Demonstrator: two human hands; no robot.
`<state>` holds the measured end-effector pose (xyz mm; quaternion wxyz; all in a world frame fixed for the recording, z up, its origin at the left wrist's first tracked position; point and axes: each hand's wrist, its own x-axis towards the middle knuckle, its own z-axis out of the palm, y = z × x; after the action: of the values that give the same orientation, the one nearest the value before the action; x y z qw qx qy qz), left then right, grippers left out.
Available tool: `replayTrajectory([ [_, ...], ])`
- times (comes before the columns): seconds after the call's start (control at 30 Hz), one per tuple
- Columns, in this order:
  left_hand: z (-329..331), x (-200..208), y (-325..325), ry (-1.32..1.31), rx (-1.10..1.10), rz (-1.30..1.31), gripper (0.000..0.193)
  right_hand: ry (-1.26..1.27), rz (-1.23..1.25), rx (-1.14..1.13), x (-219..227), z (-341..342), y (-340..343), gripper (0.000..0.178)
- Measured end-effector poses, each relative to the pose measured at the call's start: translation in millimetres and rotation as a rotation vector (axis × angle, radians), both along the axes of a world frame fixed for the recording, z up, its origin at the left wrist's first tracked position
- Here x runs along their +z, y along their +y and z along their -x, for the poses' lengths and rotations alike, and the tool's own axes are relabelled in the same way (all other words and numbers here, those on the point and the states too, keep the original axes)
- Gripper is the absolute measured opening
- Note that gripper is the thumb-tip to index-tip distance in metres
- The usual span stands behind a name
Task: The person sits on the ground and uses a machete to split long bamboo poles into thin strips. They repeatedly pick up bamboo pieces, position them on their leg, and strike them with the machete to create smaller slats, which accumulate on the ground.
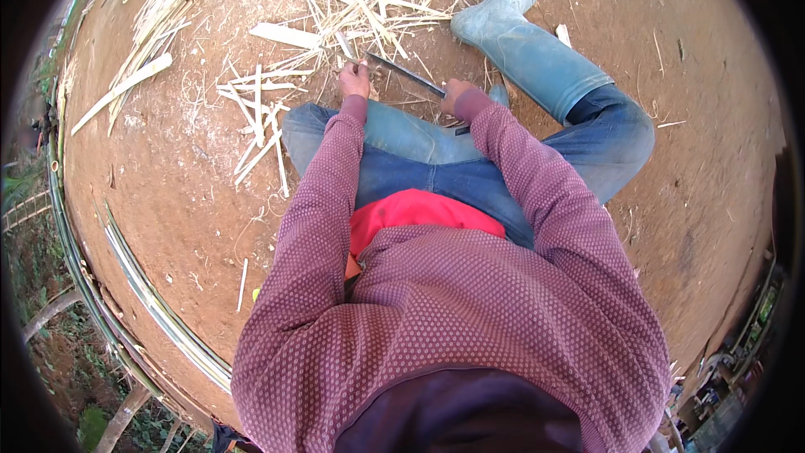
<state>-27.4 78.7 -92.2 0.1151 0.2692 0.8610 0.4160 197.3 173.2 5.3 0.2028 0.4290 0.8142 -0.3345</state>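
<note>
Fingers clamp a pale strip in left hand, a knife in right hand

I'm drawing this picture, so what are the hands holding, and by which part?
The right hand holds a long knife by its handle end. The left hand pinches a pale strip at its lower visible end.

Looking edge to edge, right now, for print of any kind, and reading nothing! Not a word, not a label, brand, number or sign to be made out in view.
</note>
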Motion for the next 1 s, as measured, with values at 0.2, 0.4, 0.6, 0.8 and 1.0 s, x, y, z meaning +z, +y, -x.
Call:
replayTrajectory([
  [0.2,14,36,-13,-0.572,-0.037,-0.341,0.030,0.063,0.050,0.010,-2,-1,5,0.039],
  [0.4,13,96,-52,-1.051,0.026,-0.267,0.034,0.413,-0.303,0.056,27,11,-17,0.027],
  [0.6,-20,140,-61,-1.227,-0.098,-0.309,0.015,0.644,-0.356,0.077,39,15,-27,0.025],
  [0.8,-38,147,-58,-1.294,-0.130,-0.391,0.012,0.741,-0.423,0.172,30,10,-25,0.026],
  [1.0,-46,160,-56,-1.231,-0.104,-0.436,0.029,0.748,-0.409,0.235,36,9,-28,0.026],
])
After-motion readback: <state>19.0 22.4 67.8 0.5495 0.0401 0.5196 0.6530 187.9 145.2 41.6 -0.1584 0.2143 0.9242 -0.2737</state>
